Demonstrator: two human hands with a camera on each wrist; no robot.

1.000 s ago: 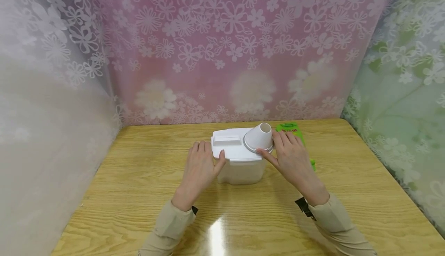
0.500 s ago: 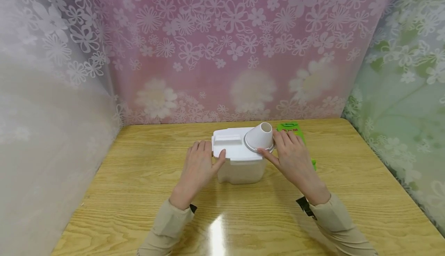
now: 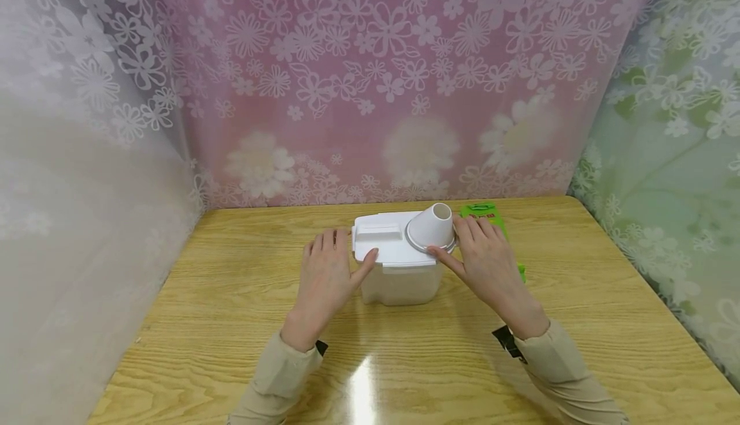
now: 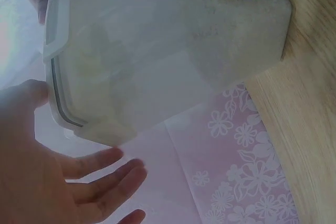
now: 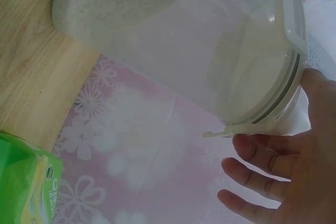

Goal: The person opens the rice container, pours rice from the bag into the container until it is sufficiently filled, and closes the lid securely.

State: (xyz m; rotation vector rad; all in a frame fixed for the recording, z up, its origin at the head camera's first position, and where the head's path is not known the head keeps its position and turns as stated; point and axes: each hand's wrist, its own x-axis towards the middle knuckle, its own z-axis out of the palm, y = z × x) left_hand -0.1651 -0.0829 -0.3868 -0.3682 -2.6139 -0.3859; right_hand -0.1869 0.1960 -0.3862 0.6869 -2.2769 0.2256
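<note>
A clear plastic storage container [image 3: 403, 287] with pale grains in its bottom stands upright on the table. Its white lid [image 3: 378, 245] carries a cone-shaped white cup [image 3: 433, 226] on the right. My left hand [image 3: 325, 277] is at the lid's left end, thumb on the lid's edge; in the left wrist view its spread fingers are just off the side latch [image 4: 102, 131], which lies against the wall. My right hand [image 3: 488, 268] holds the lid's right end between thumb and forefinger. There the other latch [image 5: 231, 130] sticks outward, by the forefinger.
A green packet [image 3: 480, 210] lies behind my right hand, partly hidden by it; the right wrist view shows the printed packet [image 5: 26, 182] too. The wooden table [image 3: 231, 322] is bordered by floral curtains [image 3: 370, 91].
My left hand's fingers have spread and shifted left, away from the lid's end. My right hand and the container stay nearly where they were.
</note>
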